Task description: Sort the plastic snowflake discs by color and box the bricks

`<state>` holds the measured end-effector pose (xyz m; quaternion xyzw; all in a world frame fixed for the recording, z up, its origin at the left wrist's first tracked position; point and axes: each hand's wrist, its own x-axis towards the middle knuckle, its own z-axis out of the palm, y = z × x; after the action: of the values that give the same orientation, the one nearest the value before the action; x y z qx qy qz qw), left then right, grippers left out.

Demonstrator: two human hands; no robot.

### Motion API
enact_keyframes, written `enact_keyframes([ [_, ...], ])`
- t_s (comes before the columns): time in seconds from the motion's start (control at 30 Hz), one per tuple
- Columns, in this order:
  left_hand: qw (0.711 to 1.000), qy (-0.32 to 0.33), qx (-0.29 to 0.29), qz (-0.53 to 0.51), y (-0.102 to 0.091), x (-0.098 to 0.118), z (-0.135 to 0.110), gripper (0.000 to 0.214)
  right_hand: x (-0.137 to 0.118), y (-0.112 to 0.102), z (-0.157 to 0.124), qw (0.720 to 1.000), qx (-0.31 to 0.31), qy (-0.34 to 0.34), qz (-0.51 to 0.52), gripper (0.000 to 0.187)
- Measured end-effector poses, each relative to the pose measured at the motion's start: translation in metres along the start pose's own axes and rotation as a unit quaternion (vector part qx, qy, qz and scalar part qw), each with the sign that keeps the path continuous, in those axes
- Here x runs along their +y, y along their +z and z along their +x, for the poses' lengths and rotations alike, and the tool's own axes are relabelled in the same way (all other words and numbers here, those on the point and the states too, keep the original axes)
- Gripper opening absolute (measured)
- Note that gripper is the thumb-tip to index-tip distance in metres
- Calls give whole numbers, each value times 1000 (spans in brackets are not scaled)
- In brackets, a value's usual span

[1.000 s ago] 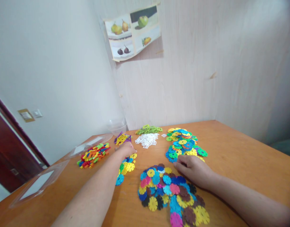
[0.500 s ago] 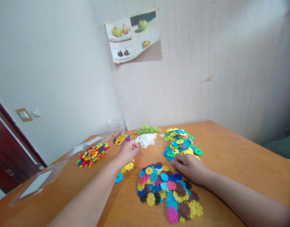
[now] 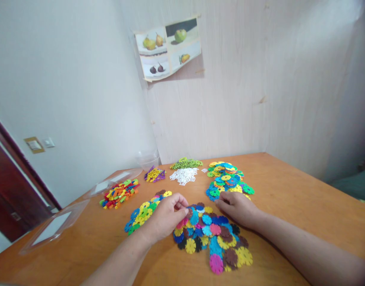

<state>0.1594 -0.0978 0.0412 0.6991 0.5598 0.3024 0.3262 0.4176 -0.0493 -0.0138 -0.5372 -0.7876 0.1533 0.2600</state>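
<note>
Head view.

The left hand (image 3: 166, 216) lies palm down on the tabletop (image 3: 289, 198). Its fingers are curled, with the thumb drawn in toward the fingertips (image 3: 182, 203). The fingertips touch a disc at the near-left edge of the disc pile (image 3: 210, 238). Whether that disc is gripped cannot be told.

The right hand (image 3: 236, 208) rests knuckles up on the pile's far-right edge, in a loose fist with the fingers tucked under. Anything under the fingers is hidden, so a hold cannot be confirmed.

The disc pile lies flat between the two hands and spreads from them toward the person. It holds blue, yellow, pink, brown and black notched discs that overlap one another.

- Small discs (image 3: 142, 212): a yellow, green and blue patch just left of the left hand, touching its wrist side.
- Far discs (image 3: 227, 180): a second mixed heap just beyond the right hand.
- White pieces (image 3: 184, 174): beyond the left hand, apart from it.
- Green pieces (image 3: 187, 163): directly behind the white pieces.
- Purple pieces (image 3: 154, 174): a purple and yellow heap left of the white pieces.
- Sticks (image 3: 120, 192): a multicoloured heap well left of the left hand.
- Lids (image 3: 51, 230): two clear lids further left, near the tabletop edge.
- Tub (image 3: 146, 159): clear, at the wall beyond the purple pieces.
- Poster (image 3: 169, 47): fruit pictures on the wall, high above both hands.
</note>
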Motion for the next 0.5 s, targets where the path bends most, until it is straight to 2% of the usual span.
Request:
enact_keyframes([
  [0.07,1000,2,3,1,1,-3,1,9,-1,-1,0,1000,2,-3,0,36],
  [0.2,996,31,65,60,-9,-16,11,9,0,-1,1,1000,-1,-2,2,34],
  [0.4,984,-2,161,80,-53,-50,40,11,2,2,2,1000,-2,3,-13,34],
  [0.5,971,-48,192,136,-74,-68,56,11,3,3,2,1000,-4,1,-20,35],
])
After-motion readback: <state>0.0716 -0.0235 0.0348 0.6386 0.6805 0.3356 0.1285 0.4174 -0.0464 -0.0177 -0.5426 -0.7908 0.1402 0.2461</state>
